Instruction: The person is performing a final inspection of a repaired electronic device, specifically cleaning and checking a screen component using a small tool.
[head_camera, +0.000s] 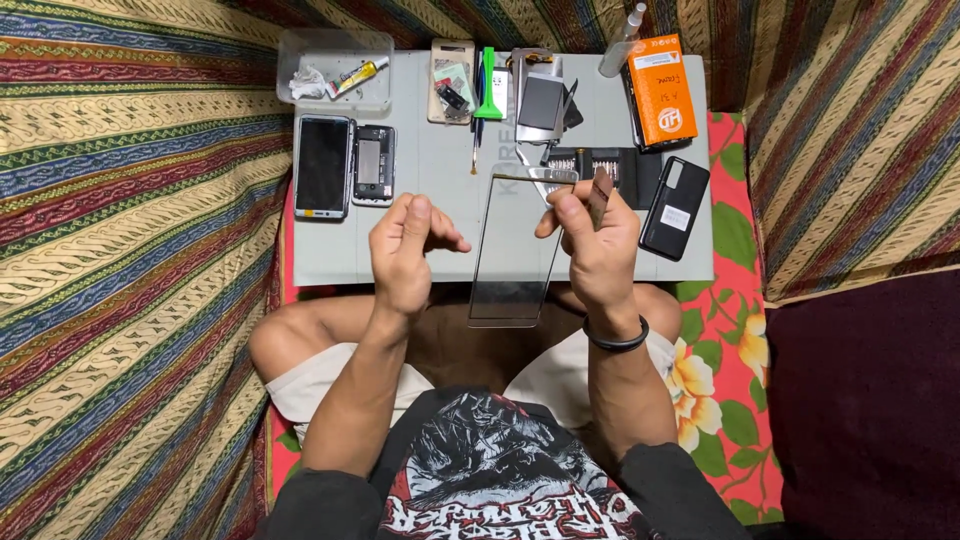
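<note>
— Two hands to log first. What does each carry?

— Right hand (598, 243): pinched shut on the right long edge of a thin, clear rectangular glass panel with a dark border (512, 250), held up off the grey bench mat (440, 160), with a small brown stick-like tool (600, 197) tucked in the same grip. Left hand (405, 250): loosely curled, fingers bent inward, holding nothing, just left of the panel and not touching it.

— Position of the panel?

— In the air between the two hands, over the near edge of the mat and the person's lap, long axis running near to far.

— Items on the mat, far left?

— One clear plastic box (335, 67) with a yellow glue tube and white wadding inside. Near it, one dark-screened phone in a silver frame (323, 166), lying flat; just beside that, one opened phone body showing its inner parts (373, 165).

— Far middle and right?

— One green plastic pry tool (488, 85), one grey metal plate (541, 100), one orange cardboard box (662, 90), one clear spray bottle (621, 42), one black screwdriver-bit case (595, 165). One black phone back cover with a white label (675, 208) at the right edge.

— Progress, by your reckoning?

— Phone apparently dismantled; glass free and in hand. Nothing shows it fitted to any body yet, so joining and reassembly look outstanding.
</note>
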